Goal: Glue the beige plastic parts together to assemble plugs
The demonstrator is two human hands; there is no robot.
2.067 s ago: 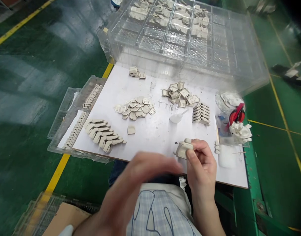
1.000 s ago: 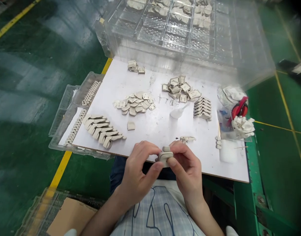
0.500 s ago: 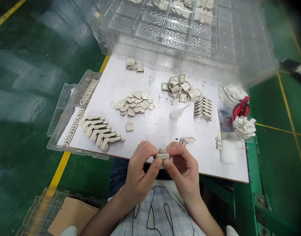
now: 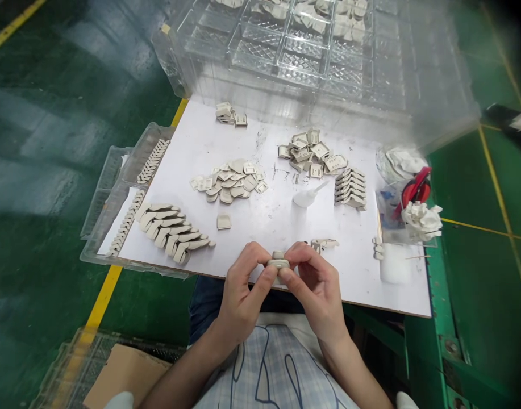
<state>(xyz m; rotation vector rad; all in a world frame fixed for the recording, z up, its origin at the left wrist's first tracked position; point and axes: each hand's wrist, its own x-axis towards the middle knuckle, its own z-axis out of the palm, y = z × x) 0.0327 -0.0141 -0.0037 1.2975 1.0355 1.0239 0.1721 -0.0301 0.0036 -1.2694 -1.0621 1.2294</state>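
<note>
Between the fingertips of both hands, over the table's near edge, is a small beige plastic part (image 4: 278,263) with rounded ends. My left hand (image 4: 248,289) pinches its left side with thumb and forefinger; my right hand (image 4: 313,289) pinches the right side the same way. Fingers cover much of the part, so its full shape does not show. Just beyond my right hand lies a beige hinged piece (image 4: 325,245). A single square beige cap (image 4: 224,221) lies ahead of my left hand, near a loose pile of similar caps (image 4: 234,182).
Staggered rows of beige parts lie at left (image 4: 174,230) and right (image 4: 350,188). Beyond are a heap of parts (image 4: 313,153), a white dropper bottle (image 4: 305,197) and a large clear compartment tray (image 4: 260,74). Red-handled scissors (image 4: 417,190) sit in a box at right.
Both hands have shifted very slightly with the beige part still pinched between them. The whole view has moved a little; the things on the table stay in place.
</note>
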